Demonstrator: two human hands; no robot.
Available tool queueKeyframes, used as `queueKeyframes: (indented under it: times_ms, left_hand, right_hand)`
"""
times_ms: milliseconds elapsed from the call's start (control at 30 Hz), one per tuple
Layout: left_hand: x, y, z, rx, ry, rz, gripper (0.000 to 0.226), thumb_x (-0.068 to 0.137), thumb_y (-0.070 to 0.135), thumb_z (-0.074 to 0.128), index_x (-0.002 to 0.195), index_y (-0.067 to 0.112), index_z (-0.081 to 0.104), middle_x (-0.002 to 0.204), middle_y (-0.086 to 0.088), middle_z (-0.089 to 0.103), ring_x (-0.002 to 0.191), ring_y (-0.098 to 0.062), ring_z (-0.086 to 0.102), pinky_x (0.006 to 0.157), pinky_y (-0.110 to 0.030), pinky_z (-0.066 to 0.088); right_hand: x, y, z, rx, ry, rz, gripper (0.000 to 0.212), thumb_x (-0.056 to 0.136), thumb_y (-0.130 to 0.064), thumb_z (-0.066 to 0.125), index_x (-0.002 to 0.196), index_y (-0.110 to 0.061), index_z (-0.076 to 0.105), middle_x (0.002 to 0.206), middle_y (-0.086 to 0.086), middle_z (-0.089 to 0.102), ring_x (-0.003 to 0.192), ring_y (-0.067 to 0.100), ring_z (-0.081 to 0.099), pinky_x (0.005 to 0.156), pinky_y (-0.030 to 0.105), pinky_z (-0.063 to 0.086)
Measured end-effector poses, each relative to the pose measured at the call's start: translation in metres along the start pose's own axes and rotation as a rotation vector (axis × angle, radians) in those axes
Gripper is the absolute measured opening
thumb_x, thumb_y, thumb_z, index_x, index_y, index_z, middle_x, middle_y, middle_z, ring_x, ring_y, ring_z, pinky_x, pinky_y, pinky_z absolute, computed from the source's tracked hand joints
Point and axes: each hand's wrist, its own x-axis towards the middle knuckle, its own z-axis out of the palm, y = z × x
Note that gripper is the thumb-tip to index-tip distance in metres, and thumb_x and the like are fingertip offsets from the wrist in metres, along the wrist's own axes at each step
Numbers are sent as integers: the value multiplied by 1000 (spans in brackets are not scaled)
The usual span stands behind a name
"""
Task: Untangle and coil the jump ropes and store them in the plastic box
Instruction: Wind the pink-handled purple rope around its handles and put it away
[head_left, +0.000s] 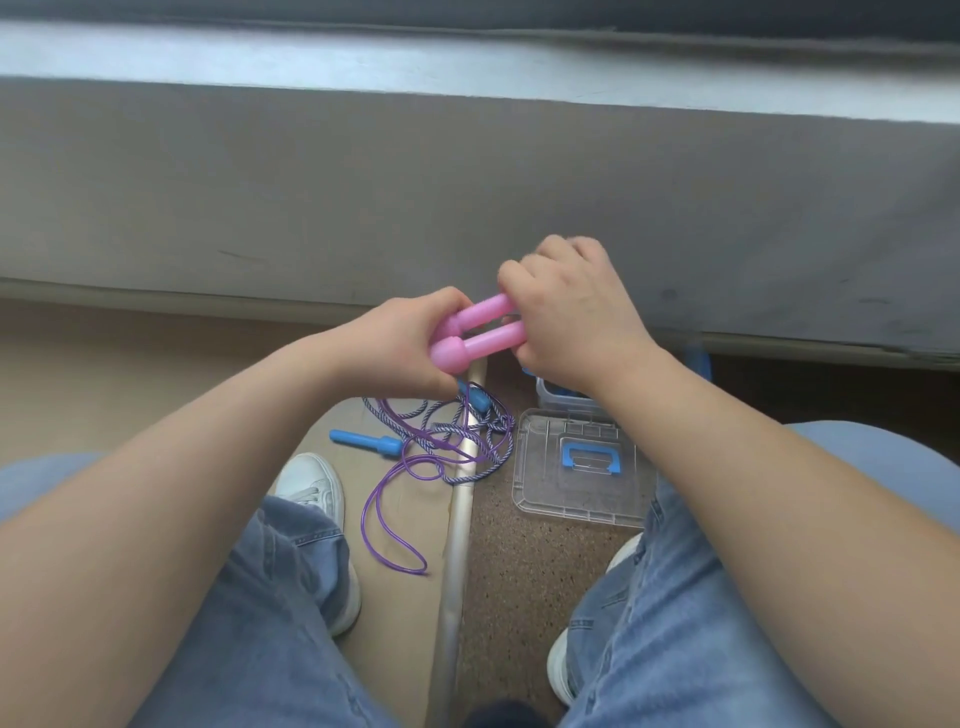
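Two pink jump rope handles (480, 332) lie side by side in the air, gripped at one end by my left hand (402, 343) and at the other by my right hand (569, 317). Their purple cord (387, 512) hangs down to the floor and loops there. It is tangled with a blue-and-white braided rope (441, 431) that has blue handles: one handle (366, 441) lies free on the floor, the other (475, 397) sits in the tangle. The clear plastic box (556, 397) stands behind my right wrist, mostly hidden. Its clear lid (579, 467) with a blue grip lies flat in front.
I sit with both knees in jeans at the frame's lower sides and white shoes (314, 486) on the floor. A metal floor strip (460, 519) runs between tan flooring and speckled carpet. A grey wall ledge (467, 197) rises just beyond the hands.
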Motion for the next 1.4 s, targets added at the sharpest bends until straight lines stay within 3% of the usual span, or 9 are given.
queueKeyframes:
  times_ms: [233,367,533,633,733,833,1033,1200,1400]
  left_hand:
    - [8,-13,-2,-65,89,82,81,71,9,74,139,40,44,108,16,58,89,2,59,71,-9,44]
    - [14,-22,-8,-118,339,83,45,87,13,62,124,36,59,98,13,66,85,-10,64,75,-12,46]
    - [25,-19,3,-401,470,2,25,98,22,43,88,37,61,67,11,64,70,-12,65,74,-30,55]
    - [25,-9,26,-260,508,-86,14,102,29,42,104,27,56,73,10,58,79,-25,62,69,-30,39]
    - [21,6,50,-135,257,-34,24,102,31,42,121,17,47,89,-4,64,92,-33,62,72,-32,38]
    - [18,22,63,104,49,1,29,102,37,42,110,10,46,104,-20,65,94,-38,61,73,-38,43]
    - [4,27,46,768,-108,250,44,103,52,30,74,21,42,66,0,41,67,-27,45,62,-32,37]
    - [14,26,19,751,70,358,56,99,60,29,60,22,38,58,5,40,66,-26,49,59,-31,37]
    - [30,-6,2,101,96,99,61,97,53,49,47,19,47,41,1,32,46,-14,29,47,-28,30]
  right_hand:
    - [-8,-3,-10,200,-432,200,11,87,-27,53,89,-22,43,80,5,48,76,32,45,66,34,38]
    - [-6,4,-15,508,-524,281,15,95,-25,53,81,-20,55,80,4,60,71,26,52,60,33,35]
    - [-11,2,-18,1166,-500,474,26,96,-18,58,74,-16,43,50,-4,31,42,14,23,47,24,21]
    - [-6,-3,-16,1488,-273,679,30,98,-16,55,74,-19,38,54,-2,25,43,14,18,43,22,19]
    - [0,2,-11,1011,-102,673,31,91,-22,55,65,-20,37,55,-5,37,54,20,32,51,30,26]
    - [-3,4,-2,489,-198,594,12,88,-23,51,78,-17,48,75,6,51,73,33,45,64,35,36]
    - [-19,-11,7,-31,-520,262,18,89,-20,55,106,-20,61,98,4,63,88,32,63,67,34,39]
    - [-33,-23,17,9,-673,-177,22,94,-19,46,112,-23,59,95,3,60,81,30,57,65,34,40]
    - [-22,-14,13,279,-307,-221,16,90,-27,53,104,-24,59,93,2,67,86,33,63,65,35,40]
